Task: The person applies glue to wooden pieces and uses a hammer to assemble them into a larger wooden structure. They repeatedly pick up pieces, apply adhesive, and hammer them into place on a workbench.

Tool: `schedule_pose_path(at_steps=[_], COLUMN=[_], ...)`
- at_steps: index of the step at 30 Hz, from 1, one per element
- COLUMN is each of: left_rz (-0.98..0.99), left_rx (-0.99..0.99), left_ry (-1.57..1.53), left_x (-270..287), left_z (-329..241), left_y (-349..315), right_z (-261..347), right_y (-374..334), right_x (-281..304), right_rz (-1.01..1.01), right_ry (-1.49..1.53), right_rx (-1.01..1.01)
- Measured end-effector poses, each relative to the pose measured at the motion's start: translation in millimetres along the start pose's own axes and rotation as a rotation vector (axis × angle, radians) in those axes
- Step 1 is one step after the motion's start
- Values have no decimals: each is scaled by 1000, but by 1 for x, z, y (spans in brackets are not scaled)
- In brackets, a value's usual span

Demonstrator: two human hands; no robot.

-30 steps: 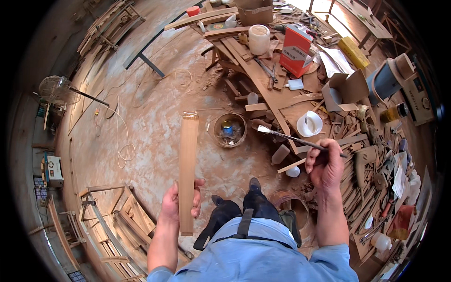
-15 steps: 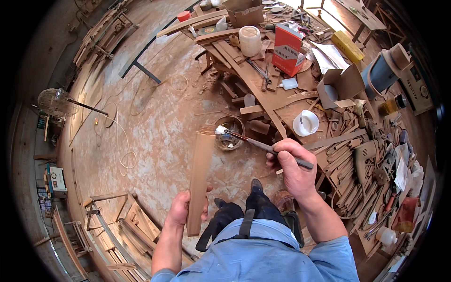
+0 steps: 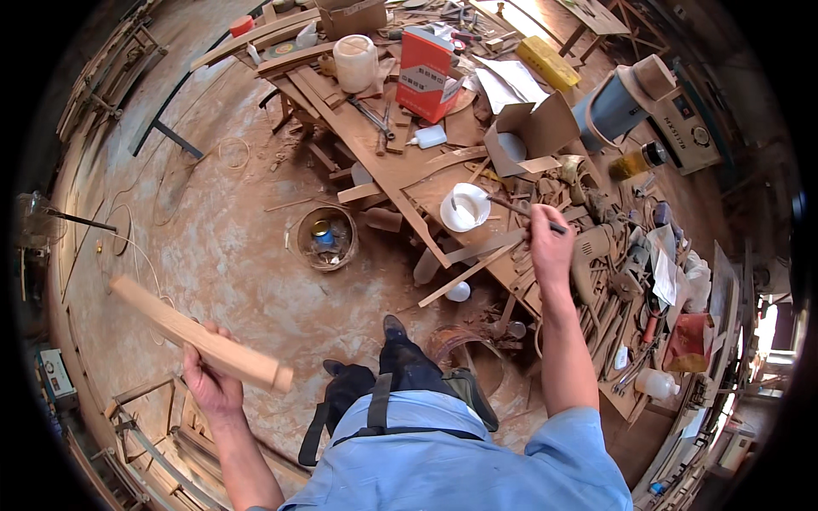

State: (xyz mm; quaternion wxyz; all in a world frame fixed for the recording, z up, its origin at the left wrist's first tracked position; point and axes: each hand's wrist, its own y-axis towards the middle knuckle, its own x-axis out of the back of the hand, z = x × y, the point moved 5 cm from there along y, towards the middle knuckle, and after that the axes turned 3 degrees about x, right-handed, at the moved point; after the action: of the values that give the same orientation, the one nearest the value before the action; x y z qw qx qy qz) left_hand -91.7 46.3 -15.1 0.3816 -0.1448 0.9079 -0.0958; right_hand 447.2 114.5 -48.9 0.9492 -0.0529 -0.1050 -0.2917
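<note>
My left hand [image 3: 211, 380] is closed around a pale wooden piece [image 3: 200, 341], which slants across the left side with a stepped end toward my body. In my right hand [image 3: 551, 243] is a brush [image 3: 515, 209] with a dark handle, gripped between thumb and fingers. Its bristles reach the rim of a white plastic tub [image 3: 464, 208] near the bench edge; whether they touch it I cannot tell. Some white stuff is inside the tub.
The cluttered workbench [image 3: 388, 175] holds a red box [image 3: 423, 75], an open cardboard box [image 3: 535, 140], a white bucket [image 3: 355, 65] and many wood offcuts. On the floor stand a round basket [image 3: 300, 247] with a blue can in it and, at left, wooden frames [image 3: 141, 426].
The brush has left the far end of the wooden piece and moved right to the white tub. My left hand has swung the piece left and turned it. The view has shifted right.
</note>
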Motion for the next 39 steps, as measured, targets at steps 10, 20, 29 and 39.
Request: schedule_pose_path(at_steps=[10,20,29,39], left_rz=[-75,-56,8,92], left_rx=[3,-41,-37,8], left_ry=[33,108,94,80], left_x=[-20,-30,-39,-47], left_z=[28,24,22,24], left_y=[12,12,11,7], right_z=[-93,-88,39,63], right_y=[35,35,-35,-98], right_x=[-44,-16,-29,-115], right_rz=[185,105,296,705], right_ry=[-289,363,709,716], right_rx=[187,-443,-269,-417])
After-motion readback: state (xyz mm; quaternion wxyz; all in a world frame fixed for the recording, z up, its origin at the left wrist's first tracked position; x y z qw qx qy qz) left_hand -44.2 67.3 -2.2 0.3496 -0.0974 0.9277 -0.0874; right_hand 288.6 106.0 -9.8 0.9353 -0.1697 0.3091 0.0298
